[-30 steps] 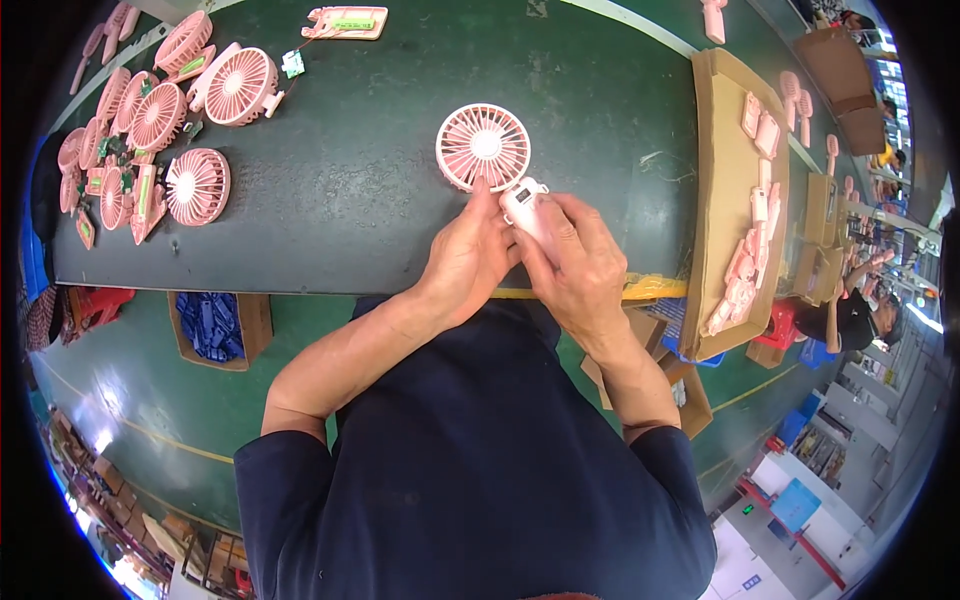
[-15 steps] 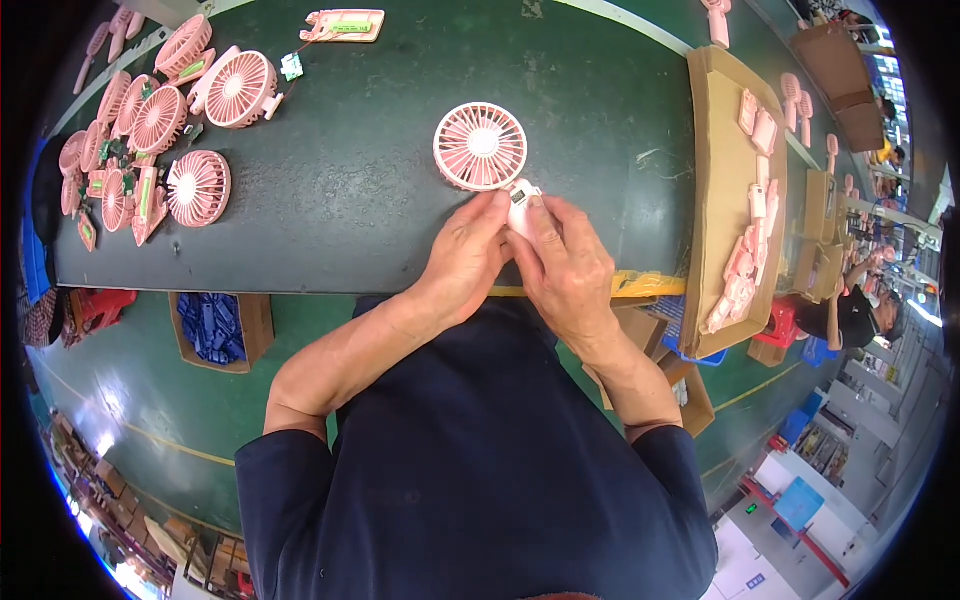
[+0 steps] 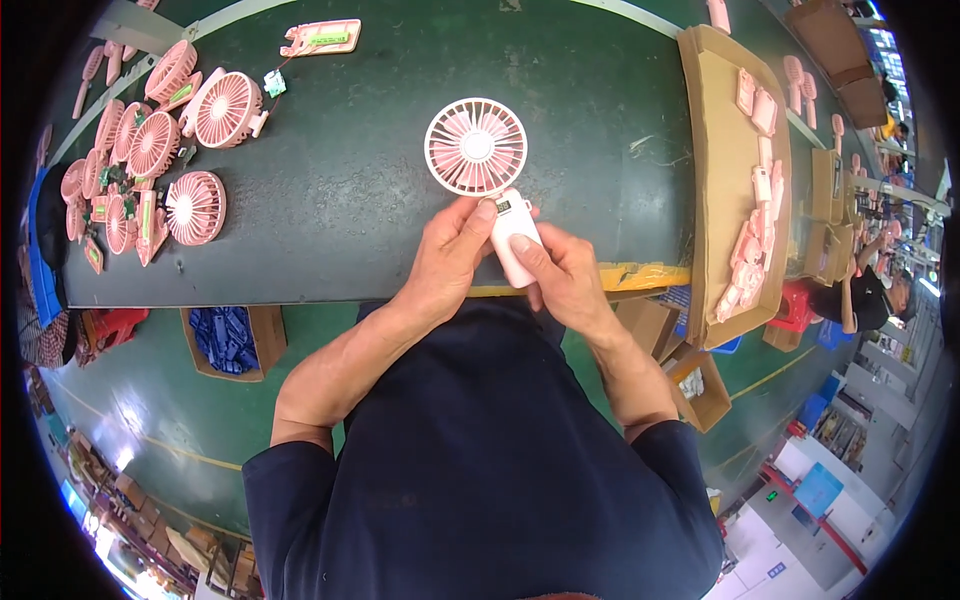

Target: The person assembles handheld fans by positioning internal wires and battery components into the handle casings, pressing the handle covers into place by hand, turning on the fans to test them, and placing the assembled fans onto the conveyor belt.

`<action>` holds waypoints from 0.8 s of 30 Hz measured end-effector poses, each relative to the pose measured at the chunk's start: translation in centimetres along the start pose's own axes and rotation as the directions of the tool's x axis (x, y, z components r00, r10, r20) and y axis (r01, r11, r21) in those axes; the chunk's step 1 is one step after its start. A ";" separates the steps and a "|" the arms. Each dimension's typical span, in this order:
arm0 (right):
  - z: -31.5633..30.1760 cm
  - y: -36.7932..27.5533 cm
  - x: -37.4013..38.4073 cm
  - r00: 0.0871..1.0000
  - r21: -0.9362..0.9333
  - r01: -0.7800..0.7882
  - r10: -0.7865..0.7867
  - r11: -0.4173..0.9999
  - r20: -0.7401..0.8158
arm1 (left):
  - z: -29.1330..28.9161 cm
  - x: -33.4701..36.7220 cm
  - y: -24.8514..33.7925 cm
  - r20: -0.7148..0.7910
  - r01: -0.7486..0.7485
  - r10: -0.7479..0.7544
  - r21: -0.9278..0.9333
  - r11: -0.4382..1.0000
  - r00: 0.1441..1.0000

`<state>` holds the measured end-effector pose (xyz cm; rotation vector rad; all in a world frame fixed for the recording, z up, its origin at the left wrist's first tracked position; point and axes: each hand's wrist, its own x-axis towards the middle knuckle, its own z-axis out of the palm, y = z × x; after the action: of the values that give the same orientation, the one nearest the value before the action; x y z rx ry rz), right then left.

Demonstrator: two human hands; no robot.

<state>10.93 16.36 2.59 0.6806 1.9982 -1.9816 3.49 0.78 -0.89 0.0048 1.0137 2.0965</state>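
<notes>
A pink handheld fan (image 3: 515,250) is held between both hands at the near edge of the dark green bench. Its round, caged head (image 3: 476,146) points away from me, and a small dark display sits near the top of its handle. My left hand (image 3: 446,255) grips the upper handle just below the head, thumb on top. My right hand (image 3: 568,277) is wrapped round the lower handle from the right, its thumb lying across the front face. The fingers under the handle are mostly hidden.
Several partly assembled pink fans (image 3: 153,145) crowd the bench's left. A pink handle shell (image 3: 322,38) with wiring lies at the far side. On the right, a cardboard tray (image 3: 715,180) holds pink casing parts. Below the bench edge stands a box of blue pieces (image 3: 265,340).
The fan's handle has come more into sight as my right hand slid down it toward me. Its head appears slightly larger and turned more squarely upward.
</notes>
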 end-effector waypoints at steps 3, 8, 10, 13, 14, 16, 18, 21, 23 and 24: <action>0.1 2.2 0.1 0.990 -0.089 0.131 -0.135 0.987 -0.044 | 0.4 0.0 0.0 -0.019 0.027 -0.027 0.009 1.000 0.999; 0.4 -0.9 0.6 1.000 -0.031 -0.010 0.009 0.999 -0.028 | -0.4 0.3 -0.3 -0.011 -0.015 0.016 0.100 0.995 1.000; 0.8 -1.1 1.1 0.995 0.025 -0.029 0.032 0.999 -0.098 | -0.3 0.4 -0.4 -0.007 -0.043 0.046 0.221 0.974 0.999; 1.1 -0.6 1.7 0.933 -0.369 0.238 -0.317 0.898 -0.169 | 0.0 0.5 -0.4 -0.007 -0.074 0.077 0.180 0.981 0.997; 1.1 -0.6 1.8 0.932 -0.370 0.239 -0.319 0.898 -0.172 | 0.0 0.6 -0.3 -0.019 -0.046 0.048 0.111 0.993 0.999; 1.1 -0.9 1.8 0.945 -0.379 0.182 -0.268 0.907 -0.186 | -0.1 0.6 -0.4 -0.027 -0.024 0.025 0.044 0.999 0.999; 1.2 -1.3 1.7 0.943 -0.388 0.196 -0.282 0.900 -0.178 | -0.3 0.5 -0.4 -0.022 -0.014 0.015 0.038 0.999 1.000; 1.3 -1.3 1.2 0.944 -0.400 0.197 -0.284 0.895 -0.171 | -0.1 0.1 -0.4 -0.029 -0.019 0.019 0.013 1.000 0.999; 1.2 -1.2 1.2 0.945 -0.405 0.195 -0.282 0.893 -0.166 | -0.2 0.0 -0.4 -0.019 -0.026 0.026 0.011 1.000 0.999; 1.1 -1.1 1.2 0.956 -0.360 0.177 -0.247 0.916 -0.158 | -0.4 0.0 -0.5 -0.013 -0.029 0.029 0.009 1.000 1.000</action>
<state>9.21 15.52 2.93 0.6203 2.5562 -1.6537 3.72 0.68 -1.44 0.0106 1.0363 2.1203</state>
